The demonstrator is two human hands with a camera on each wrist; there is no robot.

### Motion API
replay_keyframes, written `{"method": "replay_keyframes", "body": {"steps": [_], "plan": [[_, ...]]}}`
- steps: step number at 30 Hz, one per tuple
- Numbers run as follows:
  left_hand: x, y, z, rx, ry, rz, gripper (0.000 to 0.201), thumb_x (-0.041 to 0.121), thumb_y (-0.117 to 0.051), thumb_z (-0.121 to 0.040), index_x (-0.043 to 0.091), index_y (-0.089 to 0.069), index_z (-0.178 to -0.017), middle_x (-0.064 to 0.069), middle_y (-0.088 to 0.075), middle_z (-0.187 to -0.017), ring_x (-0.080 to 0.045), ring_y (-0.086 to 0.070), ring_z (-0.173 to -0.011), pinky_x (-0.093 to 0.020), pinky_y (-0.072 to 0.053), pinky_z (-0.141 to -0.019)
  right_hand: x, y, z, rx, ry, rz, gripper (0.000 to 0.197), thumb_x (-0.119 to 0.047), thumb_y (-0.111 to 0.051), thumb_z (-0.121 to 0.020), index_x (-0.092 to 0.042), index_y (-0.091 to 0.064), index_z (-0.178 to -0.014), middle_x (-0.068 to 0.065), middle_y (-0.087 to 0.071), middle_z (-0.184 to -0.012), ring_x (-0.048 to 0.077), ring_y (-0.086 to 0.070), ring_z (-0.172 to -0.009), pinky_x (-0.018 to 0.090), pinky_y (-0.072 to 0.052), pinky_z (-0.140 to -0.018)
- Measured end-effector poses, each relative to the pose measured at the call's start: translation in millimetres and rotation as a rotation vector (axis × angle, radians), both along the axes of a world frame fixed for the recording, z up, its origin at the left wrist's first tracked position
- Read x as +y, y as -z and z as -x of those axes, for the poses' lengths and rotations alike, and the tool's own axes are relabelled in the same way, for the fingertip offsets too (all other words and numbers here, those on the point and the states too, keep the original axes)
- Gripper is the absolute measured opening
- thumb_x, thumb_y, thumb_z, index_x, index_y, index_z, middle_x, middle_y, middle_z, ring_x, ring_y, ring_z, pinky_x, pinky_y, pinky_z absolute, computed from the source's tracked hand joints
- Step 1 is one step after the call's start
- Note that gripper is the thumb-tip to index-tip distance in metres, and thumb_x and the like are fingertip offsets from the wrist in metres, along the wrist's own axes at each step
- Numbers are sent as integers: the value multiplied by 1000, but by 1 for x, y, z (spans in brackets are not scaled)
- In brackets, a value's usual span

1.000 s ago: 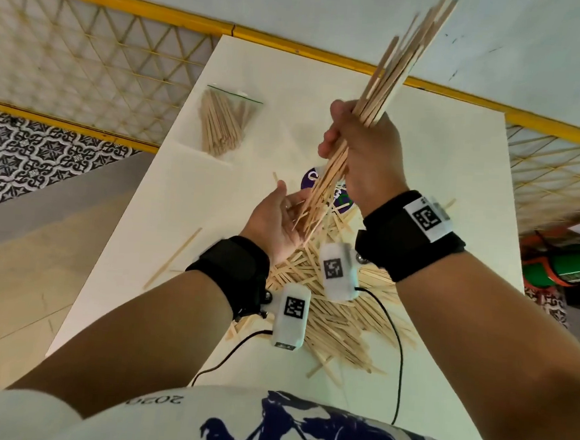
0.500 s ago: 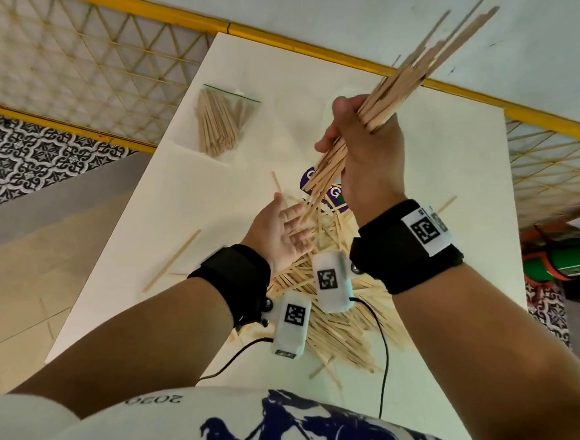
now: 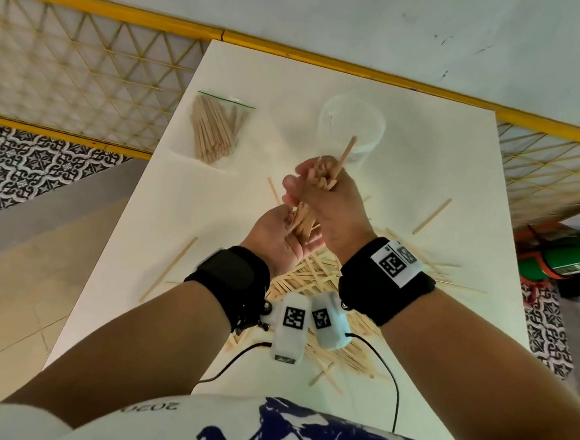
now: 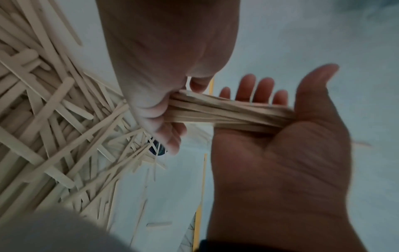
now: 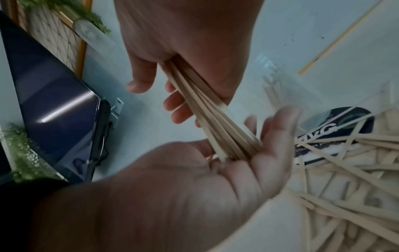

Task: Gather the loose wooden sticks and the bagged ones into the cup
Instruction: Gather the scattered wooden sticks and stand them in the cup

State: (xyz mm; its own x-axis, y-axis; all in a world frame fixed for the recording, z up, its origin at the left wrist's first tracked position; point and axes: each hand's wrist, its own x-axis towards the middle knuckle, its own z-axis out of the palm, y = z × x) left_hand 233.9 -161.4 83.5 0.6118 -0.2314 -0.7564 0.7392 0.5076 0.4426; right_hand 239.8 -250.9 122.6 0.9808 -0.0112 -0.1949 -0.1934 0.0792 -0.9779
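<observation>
My right hand (image 3: pixel 330 205) grips a bundle of thin wooden sticks (image 3: pixel 312 200) above the white table (image 3: pixel 439 168). The bundle's lower ends rest against the palm of my left hand (image 3: pixel 275 234), which is held flat with straight fingers (image 4: pixel 265 90). The left wrist view shows the bundle (image 4: pixel 228 114) running from the right fist into the left palm (image 4: pixel 280 153). A clear plastic cup (image 3: pixel 351 128) stands just beyond the hands. A zip bag of sticks (image 3: pixel 216 128) lies at the far left. A big pile of loose sticks (image 3: pixel 307 277) lies under my wrists.
Single sticks lie apart on the table at the left (image 3: pixel 170 268) and right (image 3: pixel 431 216). A dark printed label (image 5: pixel 336 129) lies partly under the pile. A yellow-framed lattice rail (image 3: pixel 86 64) runs behind the table, and a dark screen (image 5: pixel 54 105) is off to one side.
My right hand has come down with the bundle, which stood high and tilted before. The sticks' lower ends now sit against my left palm, and less of the bundle pokes out above the fist.
</observation>
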Motion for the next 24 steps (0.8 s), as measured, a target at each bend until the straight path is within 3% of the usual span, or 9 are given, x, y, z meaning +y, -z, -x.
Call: {"method": "replay_keyframes", "body": {"steps": [4,6,8,9,12,15,18,21,24], "plan": [[3,1,-5,-36,194,-99,44,45,-35,-100,12,-61,-114,-7,-64,-113,-23,-61,-99,-45,-48,-91,-6,-15,-25,-7,144,170,18,-17,-67,-83,-16,-53,-72,1,-59,-61,11,-55,-55,31,-47,-58],[7,8,-10,-188,316,-357,43,43,-37,-100,15,-56,-127,-7,-56,-131,-21,-56,-110,-35,-48,-91,-21,-39,-52,-150,300,165,19,-29,-61,-84,-20,-52,-70,1,-59,-55,15,-58,-53,33,-49,-59],[12,20,-17,-435,432,-718,39,40,-41,-99,19,-53,-129,-4,-55,-132,-16,-55,-105,-18,-49,-79,-39,-64,-81,-287,406,90,25,-34,-59,-90,-14,-52,-77,3,-58,-53,21,-62,-56,34,-55,-61],[13,28,-21,-549,503,-890,39,42,-42,-97,22,-53,-128,-4,-54,-133,-16,-54,-108,-16,-49,-81,-47,-71,-95,-333,431,60,25,-34,-59,-91,-12,-52,-79,1,-58,-53,23,-64,-60,38,-58,-67],[10,59,-37,-611,817,-1241,50,54,-38,-94,30,-41,-138,-15,-32,-148,-32,-29,-137,-39,-28,-112,-58,-62,-129,-303,419,119,23,-33,-69,-83,-15,-55,-80,-2,-67,-61,22,-70,-73,47,-56,-85],[0,81,-49,-569,1007,-1395,60,61,-32,-91,35,-29,-145,-16,-13,-154,-40,-10,-141,-52,-17,-114,-70,-32,-138,-259,309,300,24,-35,-72,-75,-17,-63,-87,-6,-69,-84,9,-66,-84,27,-52,-82],[-3,90,-47,-751,1089,-1465,60,56,-32,-93,28,-28,-145,-11,-8,-157,-39,-4,-142,-52,-16,-114,-109,-4,-119,-291,390,354,27,-37,-63,-87,-18,-65,-105,-7,-67,-107,4,-61,-102,19,-47,-91],[1,96,-27,-918,1126,-1389,61,48,-34,-97,20,-20,-150,-2,-2,-161,-31,6,-147,-48,-6,-119,-178,40,-91,-86,521,692,37,-39,-54,-95,-16,-61,-123,0,-61,-130,13,-53,-123,19,-36,-101],[5,101,-3,-980,1176,-1364,66,47,-32,-99,16,-9,-153,0,6,-162,-26,15,-147,-43,4,-118,-234,92,-62,393,329,894,50,-37,-46,-99,-9,-45,-140,13,-44,-147,28,-39,-136,32,-29,-111]]}}
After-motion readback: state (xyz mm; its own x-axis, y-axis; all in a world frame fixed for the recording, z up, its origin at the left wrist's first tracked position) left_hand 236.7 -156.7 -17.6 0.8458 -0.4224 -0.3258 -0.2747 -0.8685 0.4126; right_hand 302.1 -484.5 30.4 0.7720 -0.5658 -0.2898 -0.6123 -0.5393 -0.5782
